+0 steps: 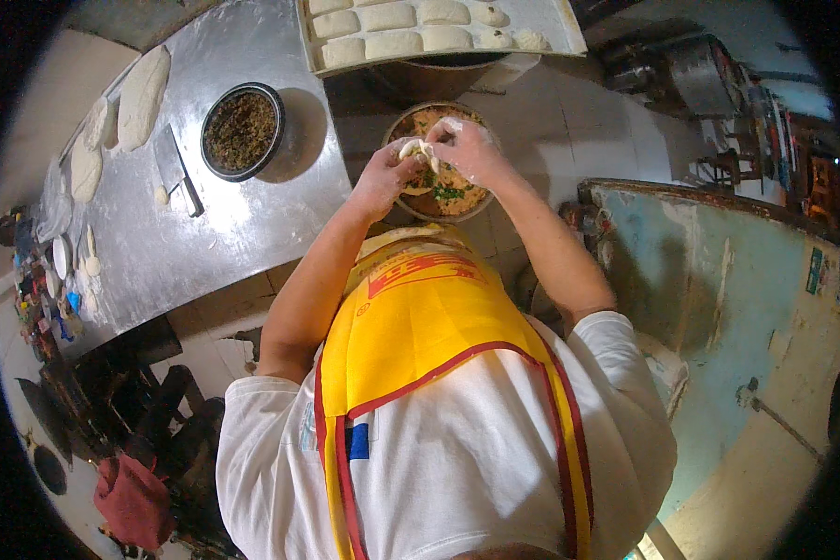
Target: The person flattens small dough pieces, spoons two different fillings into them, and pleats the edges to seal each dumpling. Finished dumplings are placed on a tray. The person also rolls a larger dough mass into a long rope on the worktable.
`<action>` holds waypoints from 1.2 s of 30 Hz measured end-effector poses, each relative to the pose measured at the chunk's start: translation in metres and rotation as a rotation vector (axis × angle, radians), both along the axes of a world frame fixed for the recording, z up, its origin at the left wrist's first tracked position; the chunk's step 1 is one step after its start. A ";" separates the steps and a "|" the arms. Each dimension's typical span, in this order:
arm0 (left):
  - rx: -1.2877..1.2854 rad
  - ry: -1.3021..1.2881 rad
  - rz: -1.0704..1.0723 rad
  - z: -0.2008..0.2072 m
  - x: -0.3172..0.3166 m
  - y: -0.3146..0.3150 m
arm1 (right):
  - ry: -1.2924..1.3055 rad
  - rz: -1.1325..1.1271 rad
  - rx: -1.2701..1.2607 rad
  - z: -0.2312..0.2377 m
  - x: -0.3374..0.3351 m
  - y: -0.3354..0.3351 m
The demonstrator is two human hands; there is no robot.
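A small piece of white dough (419,150) is pinched between my two hands, above a round bowl (484,204). My left hand (385,177) has its fingers closed on the dough's left side. From the right, my right hand (469,151) grips the other side with bent, floury fingers. Orange-brown filling (431,119) lies in the bowl below, with chopped green herbs (451,193) on top. My hands cover part of the bowl, and whether the dough holds any filling I cannot tell.
At left, a steel table (243,229) bears a dark-rimmed bowl (278,105) of brown-green filling, a cleaver (175,168) and long dough pieces (145,98). Ahead, a tray (313,42) holds rows of dough pieces (390,44). A worn pale-green panel (747,280) stands at right.
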State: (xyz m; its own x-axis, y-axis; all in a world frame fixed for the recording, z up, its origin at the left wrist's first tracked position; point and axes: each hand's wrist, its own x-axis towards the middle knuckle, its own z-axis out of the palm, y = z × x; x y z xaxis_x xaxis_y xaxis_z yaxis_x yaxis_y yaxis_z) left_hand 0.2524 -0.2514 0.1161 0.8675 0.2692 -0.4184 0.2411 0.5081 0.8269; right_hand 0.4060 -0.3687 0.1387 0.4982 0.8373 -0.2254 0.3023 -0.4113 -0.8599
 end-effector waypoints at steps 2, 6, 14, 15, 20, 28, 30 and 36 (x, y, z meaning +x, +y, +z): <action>-0.008 0.006 -0.037 0.002 -0.002 0.002 | 0.183 -0.019 0.004 0.003 -0.002 0.001; -0.171 -0.016 -0.060 0.008 -0.003 0.005 | -0.070 0.102 -0.028 0.011 -0.002 0.000; -0.510 0.036 -0.017 0.015 0.003 0.017 | 0.135 -0.117 -0.023 0.002 0.006 -0.007; -0.708 -0.002 0.088 0.014 0.002 0.015 | 0.172 -0.165 -0.007 -0.001 0.006 -0.007; -0.666 -0.033 0.251 0.007 -0.008 -0.003 | 0.314 -0.129 0.045 -0.009 -0.004 -0.006; -0.450 -0.016 0.241 -0.001 -0.007 -0.014 | 0.056 -0.040 -0.026 0.004 -0.012 -0.008; -0.359 -0.030 0.181 -0.001 -0.004 -0.013 | -0.063 0.015 0.039 0.004 -0.010 -0.010; -0.052 0.002 0.034 0.007 0.006 -0.002 | -0.262 0.047 0.139 -0.003 -0.001 -0.012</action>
State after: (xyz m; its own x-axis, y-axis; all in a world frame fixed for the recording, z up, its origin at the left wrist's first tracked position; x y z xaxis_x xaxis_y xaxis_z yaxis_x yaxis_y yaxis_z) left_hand 0.2582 -0.2530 0.1228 0.8574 0.2761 -0.4343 0.2249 0.5580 0.7988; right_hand 0.4052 -0.3809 0.1362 0.4843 0.8746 0.0240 0.5376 -0.2758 -0.7968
